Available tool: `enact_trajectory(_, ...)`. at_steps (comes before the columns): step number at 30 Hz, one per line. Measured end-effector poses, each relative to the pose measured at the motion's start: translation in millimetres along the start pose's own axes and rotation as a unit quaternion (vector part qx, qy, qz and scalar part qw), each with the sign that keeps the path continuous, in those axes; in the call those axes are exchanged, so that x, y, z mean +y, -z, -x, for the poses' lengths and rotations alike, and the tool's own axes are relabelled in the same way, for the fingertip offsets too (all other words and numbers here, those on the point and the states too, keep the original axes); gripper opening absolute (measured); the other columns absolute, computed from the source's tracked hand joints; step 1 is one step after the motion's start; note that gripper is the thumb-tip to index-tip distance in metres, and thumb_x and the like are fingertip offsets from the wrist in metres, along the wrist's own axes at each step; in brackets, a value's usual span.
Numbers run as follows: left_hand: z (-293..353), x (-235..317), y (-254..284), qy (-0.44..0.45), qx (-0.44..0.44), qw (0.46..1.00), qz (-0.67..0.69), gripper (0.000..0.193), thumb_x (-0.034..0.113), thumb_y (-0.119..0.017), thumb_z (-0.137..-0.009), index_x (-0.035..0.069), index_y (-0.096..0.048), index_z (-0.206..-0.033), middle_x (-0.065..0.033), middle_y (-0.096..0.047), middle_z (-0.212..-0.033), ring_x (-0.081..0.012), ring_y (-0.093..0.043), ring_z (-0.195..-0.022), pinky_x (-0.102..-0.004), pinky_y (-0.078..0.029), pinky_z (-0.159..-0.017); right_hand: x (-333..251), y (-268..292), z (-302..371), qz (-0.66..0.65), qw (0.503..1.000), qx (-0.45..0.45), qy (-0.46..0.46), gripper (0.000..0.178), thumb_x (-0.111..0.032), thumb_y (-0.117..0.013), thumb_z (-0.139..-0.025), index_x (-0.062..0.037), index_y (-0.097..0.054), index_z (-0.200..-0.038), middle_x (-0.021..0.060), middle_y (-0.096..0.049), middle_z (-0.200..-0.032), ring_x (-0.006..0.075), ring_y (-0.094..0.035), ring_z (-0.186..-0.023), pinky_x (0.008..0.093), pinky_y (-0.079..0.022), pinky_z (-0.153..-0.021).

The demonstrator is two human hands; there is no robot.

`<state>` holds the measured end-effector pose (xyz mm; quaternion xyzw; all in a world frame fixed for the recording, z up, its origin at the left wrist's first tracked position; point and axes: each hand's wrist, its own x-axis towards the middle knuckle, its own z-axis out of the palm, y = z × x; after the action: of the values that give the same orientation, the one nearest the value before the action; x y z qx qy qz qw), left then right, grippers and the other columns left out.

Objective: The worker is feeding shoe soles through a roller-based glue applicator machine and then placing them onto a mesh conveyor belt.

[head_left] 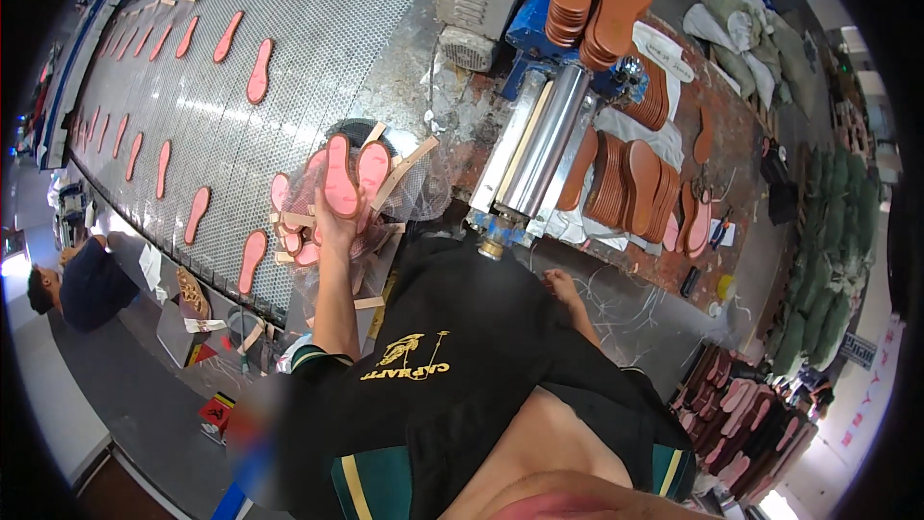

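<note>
Nearest is a black jacket (481, 366) with yellow lettering and green panels, worn by the person. Beyond it, the left hand (335, 229) has its grip clamped on the lower end of a slim pink insole with a brown edge (341, 178), tilted up above a heap. The right hand (559, 285) hangs well to the right, its fingers bent; whether that grip is together or apart, I cannot tell. Under and around the held piece lie further pink insoles (373, 169) and pale flat wooden strips (408, 171), bunched with clear crinkled netting (433, 195). Ahead of the right hand stands a shiny steel roller machine (551, 140) with blue end fittings. Just right of it, a worn reddish-brown counter (650, 273) carries rows of brown sole-shaped pieces (643, 183), with taller brown stacks (616, 14) at the machine's far end. Left of it, a perforated metal conveyor bed (318, 14) bears spaced pink insoles (258, 72). Farther off are a seated person in dark clothing (94, 284) at left and piled green sacks (828, 260) at right.
</note>
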<state>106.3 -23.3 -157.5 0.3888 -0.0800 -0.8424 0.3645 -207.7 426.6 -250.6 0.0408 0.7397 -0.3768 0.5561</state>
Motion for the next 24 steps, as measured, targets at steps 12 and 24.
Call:
enact_trajectory(12,-83,40,-20,-0.069,0.088,0.992,-0.062,0.040,0.041,-0.055,-0.091,0.008,-0.049,-0.114,-0.0129,-0.059,-0.110,-0.0344,-0.060,-0.099,-0.0431,-0.053,-0.082,32,-12,29,-0.021,0.997,0.069,-0.033,0.020,-0.025,-0.053,-0.090,-0.0103,-0.058,-0.102,0.0033,-0.061,-0.076,0.0130,-0.057,-0.060,0.0262,-0.044,-0.049)
enact_trajectory(24,-197,135,14,0.011,0.068,0.994,-0.083,0.078,0.047,-0.061,-0.085,-0.001,-0.027,-0.136,-0.0204,-0.033,-0.137,-0.0394,-0.045,-0.119,-0.0488,-0.042,-0.098,62,-73,69,-0.107,0.992,0.069,-0.011,0.023,-0.018,-0.056,-0.087,-0.0011,-0.060,-0.102,0.0000,-0.057,-0.075,0.0098,-0.051,-0.065,0.0245,-0.041,-0.058)
